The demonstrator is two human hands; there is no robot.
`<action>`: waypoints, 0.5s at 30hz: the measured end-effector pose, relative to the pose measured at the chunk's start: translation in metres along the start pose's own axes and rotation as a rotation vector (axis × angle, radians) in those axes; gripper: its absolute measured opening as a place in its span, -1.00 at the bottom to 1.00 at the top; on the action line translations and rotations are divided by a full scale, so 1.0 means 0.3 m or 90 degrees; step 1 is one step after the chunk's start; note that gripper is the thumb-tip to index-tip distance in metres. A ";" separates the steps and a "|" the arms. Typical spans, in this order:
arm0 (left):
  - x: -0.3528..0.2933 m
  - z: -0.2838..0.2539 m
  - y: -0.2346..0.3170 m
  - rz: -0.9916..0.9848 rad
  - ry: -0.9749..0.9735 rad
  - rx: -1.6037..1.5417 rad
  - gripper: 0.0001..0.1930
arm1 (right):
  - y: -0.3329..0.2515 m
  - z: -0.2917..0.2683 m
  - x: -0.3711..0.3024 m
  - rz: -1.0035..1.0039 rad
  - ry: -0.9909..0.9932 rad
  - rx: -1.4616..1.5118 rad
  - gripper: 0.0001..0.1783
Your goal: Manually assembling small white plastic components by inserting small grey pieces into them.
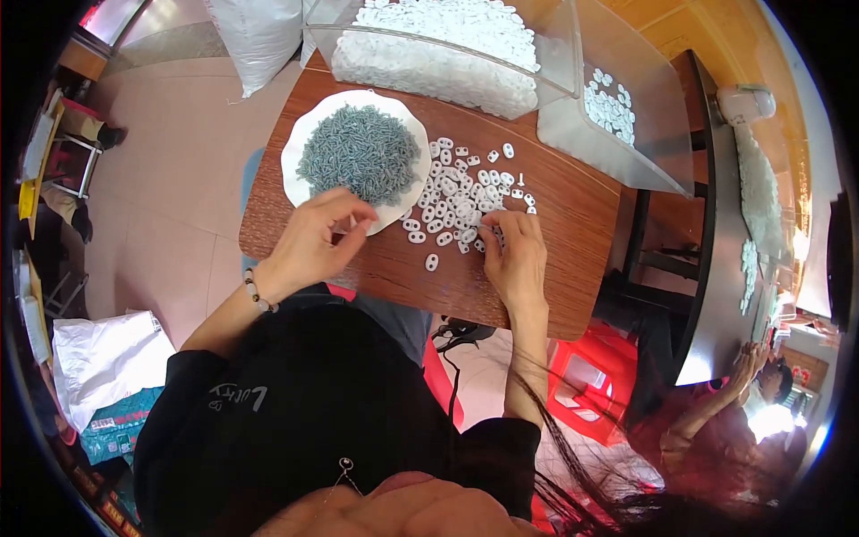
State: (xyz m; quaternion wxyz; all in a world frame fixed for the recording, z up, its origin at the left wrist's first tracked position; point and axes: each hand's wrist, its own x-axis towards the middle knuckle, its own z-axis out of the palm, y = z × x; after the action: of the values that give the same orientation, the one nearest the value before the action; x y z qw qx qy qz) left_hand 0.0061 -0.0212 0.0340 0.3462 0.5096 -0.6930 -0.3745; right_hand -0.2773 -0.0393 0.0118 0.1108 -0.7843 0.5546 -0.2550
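A white wavy-rimmed plate holds a heap of small grey-blue screws or pins. At its near edge is my left hand, thumb and forefinger brought close together; whatever lies between them is too small to make out. To the right of the plate, small white oval pieces with two holes are spread in a loose pile. My right hand reaches into the pile's near right side with bent fingers, and its fingertips touch or pinch a piece there, partly hidden. One white piece lies apart, nearer to me.
Behind the pile stands a clear bin full of white pieces. Another translucent bin at the right holds fewer. All rest on a brown wooden table. A red stool stands below, and another person's arm shows at far right.
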 end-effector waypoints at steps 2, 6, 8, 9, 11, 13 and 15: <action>0.016 0.030 0.036 -0.027 -0.063 -0.037 -0.90 | -0.004 0.003 -0.012 0.008 0.009 0.006 -0.78; 0.040 0.106 0.037 -0.078 -0.076 -0.174 -0.88 | -0.064 -0.002 -0.020 0.175 0.027 0.320 -0.81; 0.054 0.128 0.066 -0.080 -0.123 -0.218 -0.85 | -0.096 -0.018 -0.035 0.230 0.029 0.441 -0.81; 0.059 0.140 0.079 -0.081 -0.123 -0.219 -0.85 | -0.112 -0.025 -0.040 0.211 0.024 0.468 -0.82; 0.066 0.158 0.102 -0.153 -0.190 -0.472 -0.81 | -0.144 -0.033 -0.045 0.192 0.019 0.496 -0.83; 0.063 0.166 0.117 -0.174 -0.191 -0.514 -0.79 | -0.169 -0.035 -0.049 0.150 0.035 0.568 -0.82; 0.058 0.168 0.120 -0.196 -0.190 -0.555 -0.77 | -0.168 -0.021 -0.053 0.109 0.045 0.547 -0.77</action>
State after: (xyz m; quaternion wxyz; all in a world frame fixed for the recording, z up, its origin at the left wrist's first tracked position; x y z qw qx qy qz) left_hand -0.0576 -0.0225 0.0430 0.3651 0.3542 -0.4301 -0.7459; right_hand -0.2437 -0.0057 0.0357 0.4287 -0.6088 0.4647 -0.4792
